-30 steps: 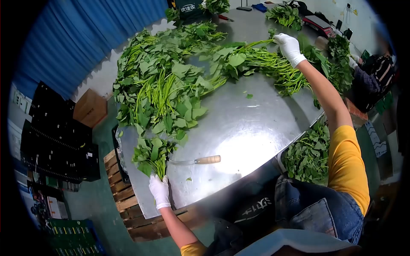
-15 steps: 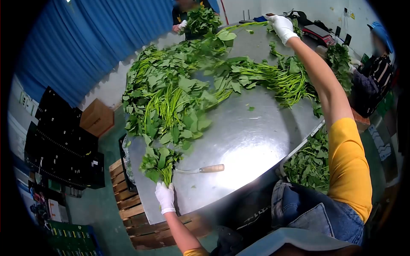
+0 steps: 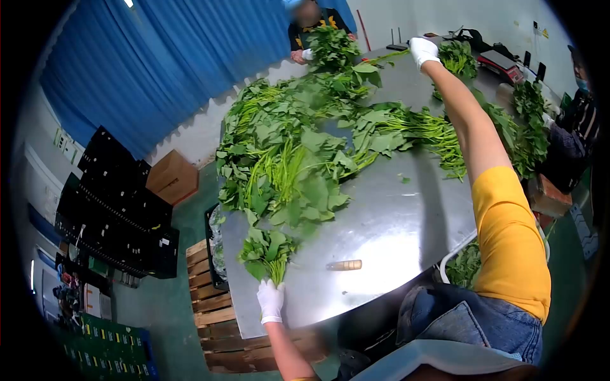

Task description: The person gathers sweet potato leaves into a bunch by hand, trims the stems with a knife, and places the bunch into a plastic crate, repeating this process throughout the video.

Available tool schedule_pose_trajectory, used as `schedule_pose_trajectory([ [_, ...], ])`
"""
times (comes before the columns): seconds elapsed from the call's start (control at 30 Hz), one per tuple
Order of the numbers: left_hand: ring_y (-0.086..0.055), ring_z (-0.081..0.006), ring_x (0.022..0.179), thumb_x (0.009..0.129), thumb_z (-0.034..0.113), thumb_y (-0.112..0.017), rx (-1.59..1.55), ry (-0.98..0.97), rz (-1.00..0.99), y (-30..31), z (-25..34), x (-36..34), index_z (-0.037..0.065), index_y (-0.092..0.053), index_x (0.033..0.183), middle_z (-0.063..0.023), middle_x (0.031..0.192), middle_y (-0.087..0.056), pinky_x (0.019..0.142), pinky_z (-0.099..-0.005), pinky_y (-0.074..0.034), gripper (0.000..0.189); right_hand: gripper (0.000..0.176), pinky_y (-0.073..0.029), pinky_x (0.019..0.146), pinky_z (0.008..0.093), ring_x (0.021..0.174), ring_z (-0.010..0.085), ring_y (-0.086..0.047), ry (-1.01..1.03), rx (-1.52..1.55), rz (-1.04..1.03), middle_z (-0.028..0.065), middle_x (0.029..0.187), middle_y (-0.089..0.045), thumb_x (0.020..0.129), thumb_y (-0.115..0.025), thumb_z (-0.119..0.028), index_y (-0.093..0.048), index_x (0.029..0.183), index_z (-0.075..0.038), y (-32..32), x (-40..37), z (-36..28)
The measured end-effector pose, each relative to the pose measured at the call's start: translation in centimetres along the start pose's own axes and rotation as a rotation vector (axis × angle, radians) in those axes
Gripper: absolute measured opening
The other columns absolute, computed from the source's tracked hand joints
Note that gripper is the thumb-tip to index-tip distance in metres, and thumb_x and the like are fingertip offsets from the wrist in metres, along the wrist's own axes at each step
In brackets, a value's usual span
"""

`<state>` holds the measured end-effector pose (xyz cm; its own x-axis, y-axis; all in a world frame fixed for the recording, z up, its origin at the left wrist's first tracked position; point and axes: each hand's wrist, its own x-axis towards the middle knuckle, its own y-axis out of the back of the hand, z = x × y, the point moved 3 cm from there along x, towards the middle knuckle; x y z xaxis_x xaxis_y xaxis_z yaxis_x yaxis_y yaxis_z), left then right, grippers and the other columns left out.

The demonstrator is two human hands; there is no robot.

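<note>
My left hand (image 3: 271,301), in a white glove, is closed round the stems of a small leafy bunch (image 3: 269,253) at the table's near left. At the far side, my right hand (image 3: 424,52), also gloved, is stretched out with its fingers closed at the end of a long green stem (image 3: 389,57). A large heap of leafy greens (image 3: 279,152) covers the left and middle of the metal table (image 3: 375,222). More stems (image 3: 438,136) lie to the right of it. A wooden-handled tool (image 3: 347,265) rests near the front edge.
A co-worker (image 3: 318,25) at the far side holds greens. Another person (image 3: 572,136) is at the right beside more greens (image 3: 530,120). A red scale (image 3: 502,65) stands at the back right. Black crates (image 3: 121,209) and a cardboard box (image 3: 173,178) are on the left; a wooden pallet (image 3: 206,292) is below.
The view has shifted, so the table sits further right in it. My left hand still grips the small bunch. My right hand is still at the far side with the long stem.
</note>
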<state>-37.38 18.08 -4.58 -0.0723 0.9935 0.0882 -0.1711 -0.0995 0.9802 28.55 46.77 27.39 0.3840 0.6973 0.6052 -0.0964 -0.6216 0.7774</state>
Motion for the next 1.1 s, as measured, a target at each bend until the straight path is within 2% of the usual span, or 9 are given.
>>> schedule_pose_trajectory([
  [0.17, -0.047, -0.0446, 0.110, 0.079, 0.034, -0.064, -0.088, 0.040, -0.064, 1.1, 0.8, -0.2, -0.003, -0.057, 0.105, -0.0325, 0.121, -0.048, 0.094, -0.0451, -0.039, 0.045, 0.025, -0.050, 0.076, 0.0438, 0.091, 0.0341, -0.064, 0.050, -0.140, -0.001, 0.0173, 0.100, -0.065, 0.081, -0.048, -0.015, -0.068, 0.094, -0.007, -1.7, 0.1, -1.2],
  [0.3, -0.052, -0.0406, 0.100, 0.076, 0.031, -0.063, -0.070, 0.006, 0.023, 0.7, 0.8, -0.4, -0.001, -0.058, 0.097, -0.0255, 0.114, -0.053, 0.085, -0.0464, -0.043, 0.039, 0.024, -0.051, 0.076, 0.0429, 0.091, 0.0340, -0.064, 0.034, -0.108, -0.064, 0.0178, 0.100, -0.064, 0.081, -0.048, -0.013, -0.069, 0.091, -0.007, -3.3, 0.7, -1.8],
  [0.63, -0.052, -0.0413, 0.099, 0.075, 0.030, -0.063, -0.069, 0.013, 0.012, 0.6, 0.8, -0.5, -0.001, -0.058, 0.097, -0.0254, 0.114, -0.053, 0.084, -0.0472, -0.043, 0.038, 0.022, -0.048, 0.079, 0.0429, 0.096, 0.0344, -0.060, -0.060, -0.045, -0.028, 0.0174, 0.105, -0.061, 0.078, -0.047, -0.013, -0.066, 0.089, -0.009, -7.1, 2.3, -0.7],
  [0.77, -0.052, -0.0415, 0.100, 0.076, 0.030, -0.063, -0.057, 0.004, 0.020, 0.5, 0.7, -0.5, -0.002, -0.058, 0.097, -0.0258, 0.115, -0.053, 0.085, -0.0471, -0.043, 0.039, 0.026, -0.049, 0.076, 0.0438, 0.091, 0.0346, -0.062, 0.003, -0.157, 0.083, 0.0181, 0.101, -0.063, 0.082, -0.044, -0.016, -0.067, 0.092, -0.008, -8.4, 3.5, 1.7],
  [0.8, -0.051, -0.0416, 0.101, 0.076, 0.030, -0.063, -0.052, -0.007, 0.018, 0.5, 0.7, -0.4, -0.002, -0.058, 0.097, -0.0260, 0.115, -0.053, 0.086, -0.0469, -0.043, 0.039, 0.016, -0.050, 0.062, 0.0383, 0.080, 0.0289, -0.066, -0.021, -0.209, 0.148, 0.0107, 0.086, -0.068, 0.080, -0.055, -0.013, -0.070, 0.079, -0.012, -6.7, 2.6, 1.5],
  [0.83, -0.051, -0.0416, 0.101, 0.076, 0.030, -0.063, -0.054, -0.017, 0.022, 0.6, 0.7, -0.4, -0.002, -0.058, 0.097, -0.0260, 0.115, -0.053, 0.086, -0.0469, -0.043, 0.039, 0.016, -0.050, 0.062, 0.0383, 0.080, 0.0289, -0.066, -0.029, -0.213, 0.154, 0.0107, 0.086, -0.068, 0.080, -0.055, -0.013, -0.070, 0.079, -0.012, -5.5, 2.6, 1.6],
  [0.9, -0.051, -0.0415, 0.101, 0.076, 0.030, -0.064, -0.070, 0.033, -0.017, 0.6, 0.6, -0.3, -0.002, -0.058, 0.097, -0.0256, 0.115, -0.053, 0.086, -0.0469, -0.042, 0.040, 0.028, -0.049, 0.075, 0.0442, 0.090, 0.0342, -0.063, -0.093, -0.146, -0.026, 0.0158, 0.099, -0.065, 0.084, -0.043, -0.017, -0.067, 0.094, -0.010, -3.8, 2.4, 3.9],
  [0.97, -0.051, -0.0416, 0.100, 0.075, 0.028, -0.065, -0.108, 0.026, -0.008, 0.6, 0.6, -0.3, -0.002, -0.058, 0.098, -0.0252, 0.114, -0.053, 0.086, -0.0473, -0.042, 0.039, 0.030, -0.050, 0.075, 0.0440, 0.090, 0.0340, -0.064, -0.190, -0.229, 0.095, 0.0184, 0.099, -0.065, 0.084, -0.042, -0.019, -0.068, 0.094, -0.008, -5.6, 4.9, 9.4],
  [1.1, -0.051, -0.0442, 0.099, 0.073, 0.022, -0.067, -0.099, -0.006, 0.070, 0.7, 0.6, -0.3, -0.006, -0.056, 0.096, -0.0274, 0.109, -0.053, 0.086, -0.0463, -0.042, 0.038, 0.027, -0.051, 0.073, 0.0446, 0.088, 0.0342, -0.064, -0.156, -0.306, 0.118, 0.0183, 0.096, -0.065, 0.084, -0.044, -0.017, -0.068, 0.093, -0.006, 1.4, 2.1, 16.5],
])
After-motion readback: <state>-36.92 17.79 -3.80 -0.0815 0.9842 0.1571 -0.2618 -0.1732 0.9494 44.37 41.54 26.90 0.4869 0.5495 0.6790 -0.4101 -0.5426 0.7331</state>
